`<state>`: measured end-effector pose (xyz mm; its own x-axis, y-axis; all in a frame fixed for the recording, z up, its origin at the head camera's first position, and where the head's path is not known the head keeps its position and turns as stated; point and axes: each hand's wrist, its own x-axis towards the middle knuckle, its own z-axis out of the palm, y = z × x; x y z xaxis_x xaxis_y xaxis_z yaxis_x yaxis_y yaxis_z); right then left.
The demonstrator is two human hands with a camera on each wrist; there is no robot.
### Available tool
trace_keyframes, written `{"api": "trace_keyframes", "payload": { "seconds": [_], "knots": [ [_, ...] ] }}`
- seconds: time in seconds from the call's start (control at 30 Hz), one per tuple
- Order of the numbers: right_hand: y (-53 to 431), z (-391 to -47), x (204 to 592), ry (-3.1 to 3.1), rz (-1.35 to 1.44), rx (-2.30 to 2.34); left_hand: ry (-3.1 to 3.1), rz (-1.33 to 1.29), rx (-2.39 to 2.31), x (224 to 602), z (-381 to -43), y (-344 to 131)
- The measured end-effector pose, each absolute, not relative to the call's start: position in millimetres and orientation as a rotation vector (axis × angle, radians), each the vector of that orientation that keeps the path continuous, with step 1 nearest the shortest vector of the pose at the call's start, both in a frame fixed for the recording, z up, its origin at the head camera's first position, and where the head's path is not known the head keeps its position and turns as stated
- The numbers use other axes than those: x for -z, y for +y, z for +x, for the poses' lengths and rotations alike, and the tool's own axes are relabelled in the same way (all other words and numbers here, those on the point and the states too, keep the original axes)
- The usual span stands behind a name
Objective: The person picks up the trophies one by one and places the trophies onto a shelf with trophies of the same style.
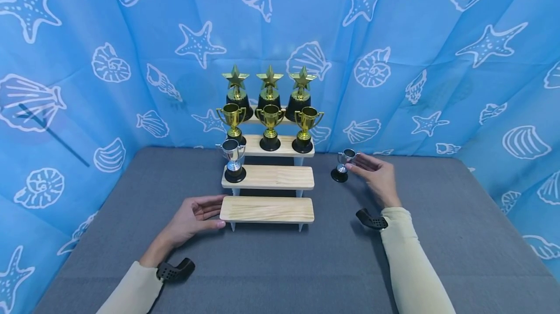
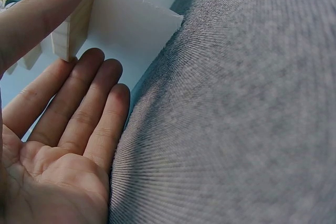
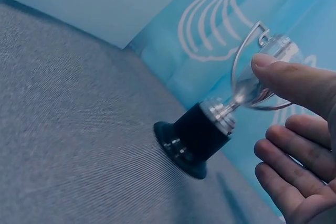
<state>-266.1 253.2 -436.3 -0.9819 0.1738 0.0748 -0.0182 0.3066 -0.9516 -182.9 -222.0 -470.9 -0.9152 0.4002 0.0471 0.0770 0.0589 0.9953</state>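
A small silver trophy cup with a black base (image 1: 340, 174) is in my right hand (image 1: 379, 177), right of the tiered wooden stand. In the right wrist view the thumb (image 3: 283, 74) presses on the silver cup (image 3: 247, 85) near a handle, and the cup tilts. Whether its base touches the cloth I cannot tell. My left hand (image 1: 188, 221) is at the left end of the lowest shelf (image 1: 268, 209). In the left wrist view its fingers (image 2: 89, 103) are nearly straight, with a fingertip at the shelf's end (image 2: 71, 38). Another silver trophy (image 1: 235, 161) stands at the left of the shelf above (image 1: 275, 177).
Gold cup trophies (image 1: 270, 127) line the second shelf from the top. Gold star trophies (image 1: 270, 85) fill the top shelf. A grey cloth (image 1: 332, 265) covers the table, and a blue curtain (image 1: 280, 27) with shells and starfish hangs behind the stand.
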Motion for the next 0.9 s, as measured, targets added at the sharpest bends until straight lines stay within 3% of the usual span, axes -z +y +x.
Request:
{"api": "trace_keyframes", "payload": {
  "seconds": [0.9],
  "knots": [
    [239,-275,466,-2.544,-0.095,-1.532,2.080,0.497,-1.961,469,-182,-221]
  ]
}}
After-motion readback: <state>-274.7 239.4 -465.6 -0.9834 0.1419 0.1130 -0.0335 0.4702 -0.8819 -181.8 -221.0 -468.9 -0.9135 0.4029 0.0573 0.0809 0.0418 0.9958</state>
